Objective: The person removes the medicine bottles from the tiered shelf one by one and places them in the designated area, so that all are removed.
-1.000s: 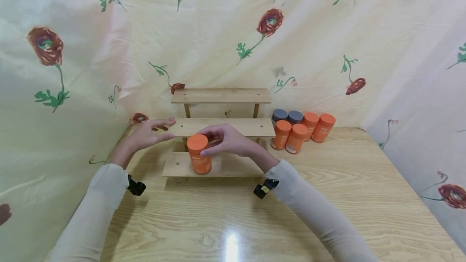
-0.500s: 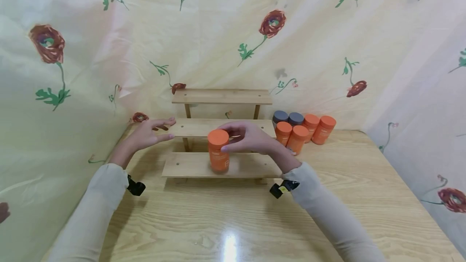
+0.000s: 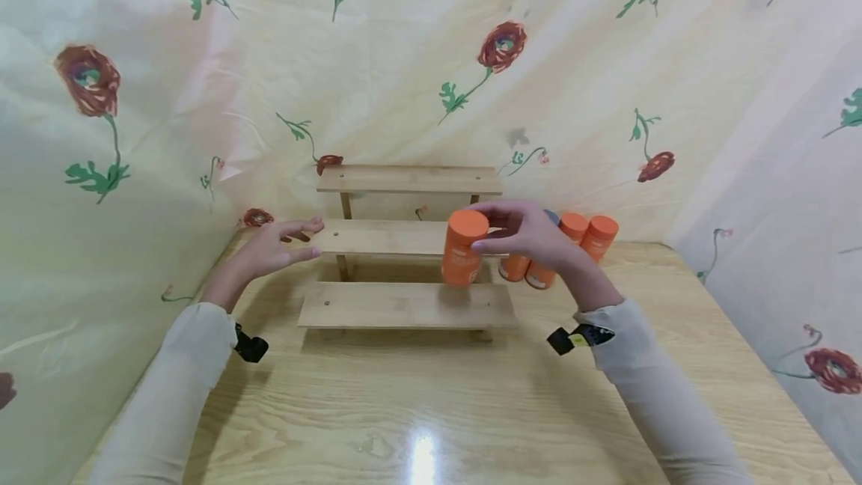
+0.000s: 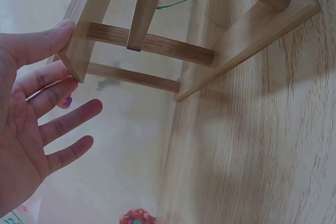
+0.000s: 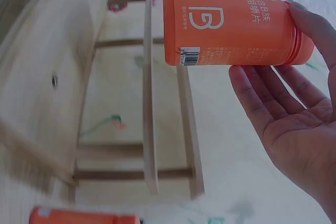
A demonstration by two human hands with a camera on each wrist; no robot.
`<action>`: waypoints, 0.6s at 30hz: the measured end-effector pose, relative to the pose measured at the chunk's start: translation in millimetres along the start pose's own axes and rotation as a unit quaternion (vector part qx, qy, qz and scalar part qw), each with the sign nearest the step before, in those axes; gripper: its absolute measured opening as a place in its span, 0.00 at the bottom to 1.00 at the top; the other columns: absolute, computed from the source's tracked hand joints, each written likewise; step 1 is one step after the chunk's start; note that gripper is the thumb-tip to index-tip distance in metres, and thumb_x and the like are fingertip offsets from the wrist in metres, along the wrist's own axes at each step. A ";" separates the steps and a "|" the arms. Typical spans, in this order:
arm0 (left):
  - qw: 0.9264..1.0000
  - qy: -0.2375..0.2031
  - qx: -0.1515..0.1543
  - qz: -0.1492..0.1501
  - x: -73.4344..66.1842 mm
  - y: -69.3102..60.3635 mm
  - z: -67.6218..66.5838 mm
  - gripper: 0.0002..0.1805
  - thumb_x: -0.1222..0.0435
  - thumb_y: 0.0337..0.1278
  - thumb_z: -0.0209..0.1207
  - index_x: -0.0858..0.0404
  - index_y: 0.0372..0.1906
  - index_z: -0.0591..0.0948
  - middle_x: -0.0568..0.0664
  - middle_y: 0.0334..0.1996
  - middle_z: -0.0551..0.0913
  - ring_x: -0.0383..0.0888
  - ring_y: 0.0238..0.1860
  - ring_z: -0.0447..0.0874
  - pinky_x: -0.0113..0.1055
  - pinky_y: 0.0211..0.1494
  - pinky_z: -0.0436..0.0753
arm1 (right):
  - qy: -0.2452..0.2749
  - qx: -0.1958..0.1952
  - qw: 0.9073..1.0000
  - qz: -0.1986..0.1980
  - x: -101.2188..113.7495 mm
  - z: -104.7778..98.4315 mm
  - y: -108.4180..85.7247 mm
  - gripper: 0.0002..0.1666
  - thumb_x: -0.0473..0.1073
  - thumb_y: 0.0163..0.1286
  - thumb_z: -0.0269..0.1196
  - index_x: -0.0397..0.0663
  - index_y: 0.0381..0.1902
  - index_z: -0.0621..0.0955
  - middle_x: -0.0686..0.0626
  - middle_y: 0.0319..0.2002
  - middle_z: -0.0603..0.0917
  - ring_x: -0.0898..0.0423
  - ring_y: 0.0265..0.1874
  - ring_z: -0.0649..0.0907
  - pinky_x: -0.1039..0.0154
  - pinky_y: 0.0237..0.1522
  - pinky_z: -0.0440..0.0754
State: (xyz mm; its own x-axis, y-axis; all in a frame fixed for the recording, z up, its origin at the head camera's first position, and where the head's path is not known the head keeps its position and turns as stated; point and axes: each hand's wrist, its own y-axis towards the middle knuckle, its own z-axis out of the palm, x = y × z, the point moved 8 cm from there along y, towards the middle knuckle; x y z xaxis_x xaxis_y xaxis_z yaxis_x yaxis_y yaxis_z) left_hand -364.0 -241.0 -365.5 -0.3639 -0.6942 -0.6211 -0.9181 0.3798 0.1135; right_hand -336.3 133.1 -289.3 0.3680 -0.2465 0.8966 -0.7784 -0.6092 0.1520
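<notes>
My right hand (image 3: 521,230) grips an orange supplement bottle (image 3: 463,249) near its lid, between thumb and fingers. The bottle hangs slightly tilted in the air, over the back right of the lowest step. In the right wrist view, white print and a barcode show on its side. My left hand (image 3: 272,249) pinches the left end of the middle step of a three-tier wooden shelf (image 3: 384,236). The left wrist view has the thumb (image 4: 58,32) on one face of that board and fingers against the other, with two fingers spread free.
Several more bottles stand on the table right of the shelf, partly hidden by my right hand: orange-lidded ones (image 3: 599,236) and at least one with a blue-grey lid (image 3: 552,217). Flower-patterned cloth (image 3: 404,81) hangs behind. The wood-grain table (image 3: 337,410) extends in front.
My right hand has lifted the orange bottle from the lowest step and carried it right and up. My left hand stays at the middle step's end.
</notes>
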 end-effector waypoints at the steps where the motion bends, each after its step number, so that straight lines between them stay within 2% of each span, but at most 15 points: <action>1: 1.000 -0.001 0.001 -0.001 0.4 -0.1 0.5 0.35 0.50 0.69 0.62 0.62 0.74 0.71 0.54 0.77 0.66 0.59 0.66 0.76 0.63 0.71 0.68 | -0.003 -0.006 1.000 0.000 -0.8 -5.6 -2.9 0.31 0.39 0.65 0.73 0.47 0.65 0.79 0.50 0.54 0.86 0.52 0.51 0.87 0.59 0.51 0.88; 10: 1.000 0.000 -0.009 0.008 0.2 0.0 0.4 0.34 0.52 0.68 0.63 0.62 0.73 0.72 0.55 0.76 0.68 0.59 0.64 0.78 0.63 0.69 0.70 | -0.030 -0.073 0.997 0.018 -6.2 -52.3 -27.0 0.30 0.37 0.66 0.72 0.44 0.65 0.79 0.56 0.51 0.89 0.56 0.49 0.89 0.62 0.50 0.88; 18: 1.000 0.001 -0.008 0.013 -0.4 0.2 1.6 0.34 0.52 0.68 0.63 0.62 0.73 0.72 0.55 0.76 0.68 0.59 0.65 0.78 0.63 0.69 0.70 | -0.075 -0.138 0.987 0.037 -13.1 -90.1 -53.7 0.29 0.38 0.67 0.71 0.46 0.65 0.80 0.60 0.48 0.89 0.59 0.46 0.88 0.66 0.45 0.87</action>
State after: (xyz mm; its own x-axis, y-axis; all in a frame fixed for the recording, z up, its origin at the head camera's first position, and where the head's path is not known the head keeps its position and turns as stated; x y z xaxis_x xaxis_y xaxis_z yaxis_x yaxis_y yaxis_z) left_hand -363.8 -239.7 -366.5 -0.3872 -0.6851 -0.6170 -0.9111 0.3870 0.1420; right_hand -345.1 237.0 -271.7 0.3590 -0.4037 0.8415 -0.9074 -0.3622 0.2133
